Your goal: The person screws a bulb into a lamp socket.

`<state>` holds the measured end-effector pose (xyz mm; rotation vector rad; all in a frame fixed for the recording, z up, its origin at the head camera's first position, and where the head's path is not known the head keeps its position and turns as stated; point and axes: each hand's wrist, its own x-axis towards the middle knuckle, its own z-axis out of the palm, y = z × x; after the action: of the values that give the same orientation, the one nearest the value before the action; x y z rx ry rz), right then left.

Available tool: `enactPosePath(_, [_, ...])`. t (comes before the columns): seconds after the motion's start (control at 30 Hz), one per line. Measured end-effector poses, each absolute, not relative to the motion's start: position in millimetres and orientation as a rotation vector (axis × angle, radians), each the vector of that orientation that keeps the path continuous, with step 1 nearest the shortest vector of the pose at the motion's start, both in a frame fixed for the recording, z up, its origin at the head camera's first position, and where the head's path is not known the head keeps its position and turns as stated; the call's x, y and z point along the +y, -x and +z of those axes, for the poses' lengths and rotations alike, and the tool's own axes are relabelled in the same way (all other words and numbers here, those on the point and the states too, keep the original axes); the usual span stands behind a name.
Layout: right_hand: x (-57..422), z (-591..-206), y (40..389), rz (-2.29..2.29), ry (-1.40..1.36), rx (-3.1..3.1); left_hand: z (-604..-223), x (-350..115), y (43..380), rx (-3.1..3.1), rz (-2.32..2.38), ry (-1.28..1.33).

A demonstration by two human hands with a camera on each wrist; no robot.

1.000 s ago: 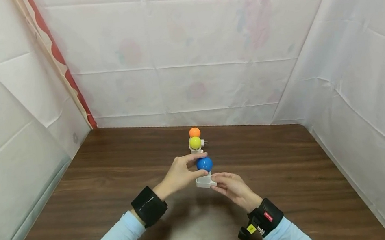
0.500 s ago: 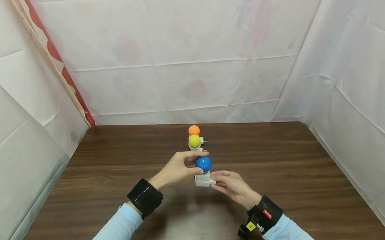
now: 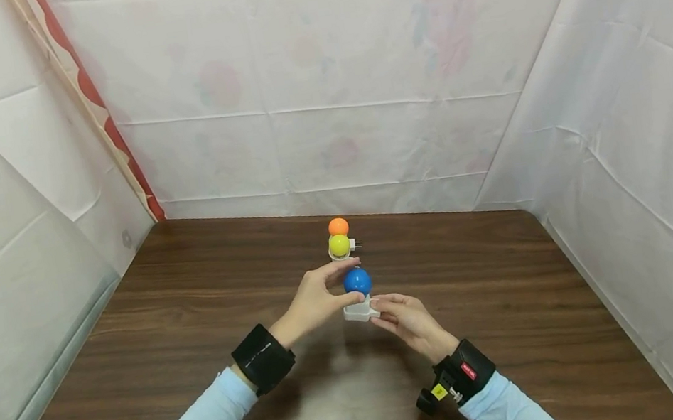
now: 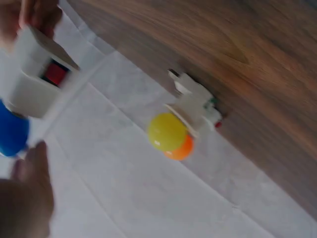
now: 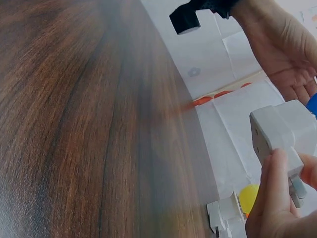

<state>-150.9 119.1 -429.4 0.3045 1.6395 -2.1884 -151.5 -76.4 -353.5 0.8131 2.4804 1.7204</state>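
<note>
My left hand (image 3: 319, 297) is spread around a round blue bulb (image 3: 356, 281), thumb at its near side. The index finger is straight and slightly above the bulb. Below the bulb sits a white plug-in lamp socket (image 3: 358, 310), its red switch (image 4: 55, 73) showing in the left wrist view. My right hand (image 3: 412, 321) pinches this socket by its side between thumb and fingers, off the table as the right wrist view shows. Just beyond stand a yellow bulb (image 3: 338, 245) and an orange bulb (image 3: 338, 226) in white sockets; metal prongs point right from one.
A dark wood-grain table (image 3: 206, 293) lies under both hands. White sheets with faint prints form a back wall (image 3: 306, 85), a left wall (image 3: 10, 234) and a right wall (image 3: 644, 145). A black strap (image 3: 263, 359) circles the left wrist.
The left index finger has lifted a little off the blue bulb, widening the gap to the thumb. The right hand keeps its hold on the socket. The head view has tilted slightly.
</note>
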Motion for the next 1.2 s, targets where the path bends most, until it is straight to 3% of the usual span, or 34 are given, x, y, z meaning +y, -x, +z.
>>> enactPosePath(0.2, [120,-429,151,-2.211,-0.3,1.642,-359,-65,144,2.55,1.848,-0.699])
enactPosePath(0.43, [121,-429,151,-2.2,-0.291,1.655,-390,-61,158,2.522,1.905,-0.682])
enactPosePath(1.2, [125,-430,146,-2.107,-0.265,1.627,-387,-83,173,2.19,1.635,-0.972])
